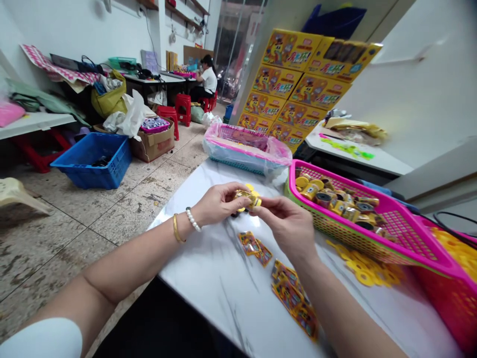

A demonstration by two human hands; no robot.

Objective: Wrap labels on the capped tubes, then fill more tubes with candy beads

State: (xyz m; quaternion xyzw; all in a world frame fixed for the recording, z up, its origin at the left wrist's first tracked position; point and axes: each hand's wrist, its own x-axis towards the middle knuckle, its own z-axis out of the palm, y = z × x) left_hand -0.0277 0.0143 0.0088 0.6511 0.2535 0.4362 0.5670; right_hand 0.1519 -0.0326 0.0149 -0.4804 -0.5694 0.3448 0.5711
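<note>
My left hand (219,204) and my right hand (286,229) meet above a white marble-patterned table (208,268), both pinching a small yellow plastic toy piece (249,199). Fingers hide part of it, and a dark piece shows beneath it. To the right of my right hand stands a pink and green plastic basket (387,195) holding several small yellow and dark cylindrical toys (328,198). Printed colourful paper packets (249,243) lie on the table below my hands, with more (294,298) nearer me. Flat yellow plastic parts (365,266) lie beside the basket.
A pink-lined basket (246,146) stands at the table's far end, before stacked yellow printed boxes (294,84). The floor lies left of the table, with a blue crate (93,160) and cardboard box (152,141). A seated person (204,79) works far back.
</note>
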